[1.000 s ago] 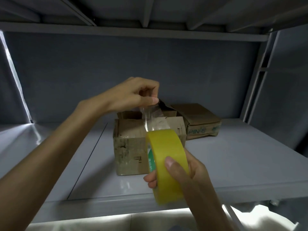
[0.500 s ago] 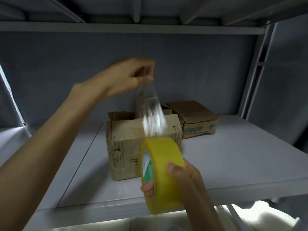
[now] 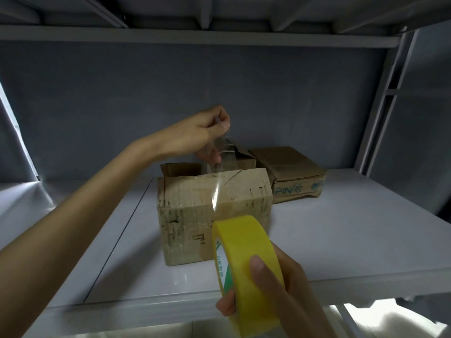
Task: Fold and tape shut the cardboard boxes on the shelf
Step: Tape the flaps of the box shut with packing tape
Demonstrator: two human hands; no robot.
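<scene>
Nearest: right hand (image 3: 280, 286), fingers through the core and thumb on the rim, gripping one yellow roll (image 3: 246, 267), held upright before the shelf (image 3: 341, 252) edge, just in front of the near box (image 3: 214, 213). Rising from roll over near box: one clear strip (image 3: 219, 176), stretched up and back. Above rear edge of near box: left hand (image 3: 205, 132), pinching the strip's free end between thumb and fingertips, other fingers curled. Behind near box: second box (image 3: 178, 168) at left, flaps standing open, mostly hidden; third box (image 3: 290, 172) at right rear, printed, flaps folded down. Near box top seemingly closed; old tape visible on its front.

Risks, as judged: strip twisting or sticking to itself if slackened; strip landing off the seam if lowered askew; light near box sliding back on the smooth shelf under pressing; adhesive catching the left fingers at release.

Count: hands, two; rolls, one; strips, one; boxes, three visible; shelf boards, one below, one overhead.
</scene>
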